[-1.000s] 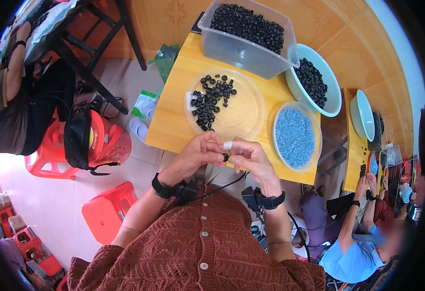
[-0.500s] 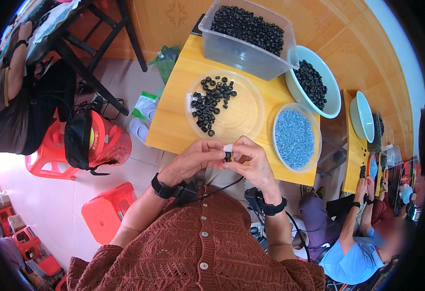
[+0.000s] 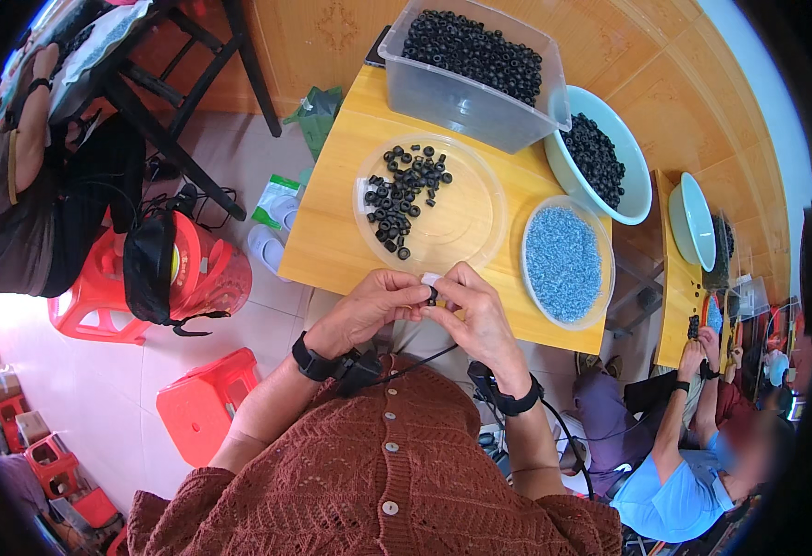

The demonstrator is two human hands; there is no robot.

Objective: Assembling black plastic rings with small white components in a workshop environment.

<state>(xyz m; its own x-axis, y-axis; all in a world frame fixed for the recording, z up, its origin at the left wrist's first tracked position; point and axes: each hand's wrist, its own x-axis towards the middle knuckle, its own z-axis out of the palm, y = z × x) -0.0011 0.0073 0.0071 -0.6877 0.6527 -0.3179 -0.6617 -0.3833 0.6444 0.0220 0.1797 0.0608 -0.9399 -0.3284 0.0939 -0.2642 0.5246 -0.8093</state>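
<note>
At the table's near edge, my two hands meet over a small black ring-shaped part [image 3: 432, 296], mostly covered by fingers. My left hand [image 3: 373, 308] pinches it between thumb and fingers. The fingers of my right hand [image 3: 476, 320] close on it from the other side. Something small and white [image 3: 431, 278] shows at the fingertips; whether it is a finger cover or a separate piece I cannot tell. Just beyond my hands, a round clear plastic lid [image 3: 471, 218] lies on the table, with loose black ring-shaped parts [image 3: 396, 208] spread over its left half.
A clear bin [image 3: 480, 116] of black parts stands at the table's back. Right of it are a pale green bowl [image 3: 642, 185] of black parts and a tub [image 3: 563, 264] of small blue pieces. Red stools [image 3: 204, 408] stand at left. Other people sit at both sides.
My right hand has shifted slightly left and its fingers cover more of the black part. The white bit has moved a little up and left.
</note>
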